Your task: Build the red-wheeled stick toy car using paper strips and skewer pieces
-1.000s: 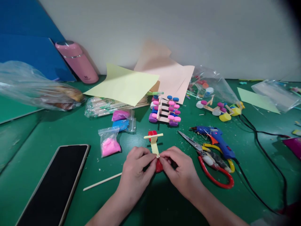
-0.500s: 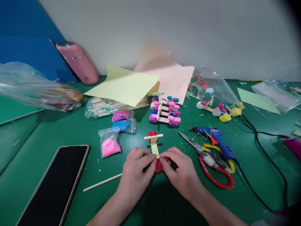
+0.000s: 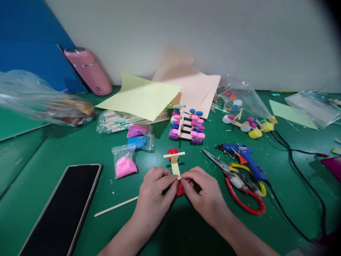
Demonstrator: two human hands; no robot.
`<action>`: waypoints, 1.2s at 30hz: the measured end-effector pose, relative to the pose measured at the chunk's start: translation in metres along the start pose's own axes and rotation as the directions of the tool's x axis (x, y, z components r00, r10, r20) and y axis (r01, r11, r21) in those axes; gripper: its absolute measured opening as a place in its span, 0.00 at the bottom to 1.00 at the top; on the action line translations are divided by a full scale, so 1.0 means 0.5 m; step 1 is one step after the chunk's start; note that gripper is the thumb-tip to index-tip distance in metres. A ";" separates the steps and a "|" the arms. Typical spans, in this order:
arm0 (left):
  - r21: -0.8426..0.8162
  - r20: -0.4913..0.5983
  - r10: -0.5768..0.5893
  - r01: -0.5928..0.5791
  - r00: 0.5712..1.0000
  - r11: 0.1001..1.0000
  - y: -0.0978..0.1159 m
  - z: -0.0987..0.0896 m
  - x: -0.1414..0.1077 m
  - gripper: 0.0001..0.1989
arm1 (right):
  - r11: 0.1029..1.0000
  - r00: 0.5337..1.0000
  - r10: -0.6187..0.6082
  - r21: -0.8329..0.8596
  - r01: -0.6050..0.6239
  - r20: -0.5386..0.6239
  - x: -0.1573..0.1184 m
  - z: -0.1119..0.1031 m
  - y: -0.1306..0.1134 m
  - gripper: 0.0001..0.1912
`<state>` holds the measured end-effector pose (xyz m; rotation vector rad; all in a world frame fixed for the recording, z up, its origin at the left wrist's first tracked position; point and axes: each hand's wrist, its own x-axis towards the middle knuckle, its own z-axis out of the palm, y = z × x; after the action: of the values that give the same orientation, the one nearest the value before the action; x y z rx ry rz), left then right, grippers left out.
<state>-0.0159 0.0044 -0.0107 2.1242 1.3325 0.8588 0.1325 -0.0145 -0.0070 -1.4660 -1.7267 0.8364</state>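
A small craft model [image 3: 175, 168] stands in front of me, made of a pale yellow strip with a thin stick [image 3: 167, 156] across its far end. One red block [image 3: 173, 151] sits at that far end, and a red piece [image 3: 180, 190] shows at the near end between my hands. My left hand [image 3: 156, 192] pinches the near end of the model from the left. From the right, my right hand [image 3: 204, 190] pinches it too, thumb and forefinger closed. Fingertips partly hide what lies between them. A loose wooden stick [image 3: 117, 206] lies beside my left hand.
Scissors [image 3: 234, 181] and a blue glue gun [image 3: 243, 156] with a black cord lie at right. A phone [image 3: 61, 209] lies at left, near bags of pink clay [image 3: 125, 166] and blue clay [image 3: 137, 142]. Finished-looking models [image 3: 188, 126] stand behind, before paper sheets [image 3: 141, 94].
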 end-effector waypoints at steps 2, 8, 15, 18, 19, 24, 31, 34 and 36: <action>0.001 0.000 0.004 -0.004 1.000 1.000 -0.001 0.000 0.000 0.08 | 1.000 1.000 -0.002 -0.001 0.002 0.000 0.000 0.000 -0.001 0.08; -0.006 -0.003 -0.016 0.016 1.000 1.000 0.000 -0.002 -0.002 0.07 | 1.000 1.000 0.016 0.007 -0.017 0.023 0.000 -0.002 -0.002 0.07; -0.023 -0.027 0.001 -0.002 1.000 1.000 0.000 -0.002 -0.001 0.06 | 0.999 0.999 0.036 0.008 -0.036 0.003 -0.008 -0.010 0.000 0.08; -0.035 -0.030 -0.003 0.002 1.000 0.999 0.003 -0.002 -0.001 0.06 | 0.999 0.999 0.049 -0.014 -0.049 -0.023 -0.014 -0.026 0.005 0.08; -0.039 -0.032 -0.008 0.007 0.999 0.999 0.004 -0.002 -0.002 0.06 | 0.998 0.998 0.051 -0.033 -0.052 -0.045 -0.016 -0.037 0.008 0.09; -0.037 -0.020 -0.030 0.029 0.999 0.999 0.013 -0.003 -0.006 0.07 | 0.942 0.930 0.047 -0.295 -0.163 -0.364 -0.032 -0.132 0.052 0.10; 0.081 0.036 -0.049 0.046 0.998 0.996 0.014 0.002 -0.010 0.12 | 0.723 0.840 0.074 -0.551 -0.416 -0.537 -0.063 -0.260 0.158 0.23; 0.086 0.052 -0.051 0.046 0.997 0.995 0.016 0.004 -0.010 0.12 | 0.749 0.831 0.264 -0.439 -0.496 -0.489 -0.064 -0.269 0.179 0.25; 0.081 0.070 -0.057 0.051 0.996 0.995 0.018 0.005 -0.010 0.11 | 0.743 0.818 0.343 -0.400 -0.537 -0.462 -0.058 -0.267 0.183 0.24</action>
<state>-0.0104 -0.0042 -0.0074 2.1476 1.4018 0.7115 0.2964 -0.0262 -0.0147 -2.3082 -1.3747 0.2775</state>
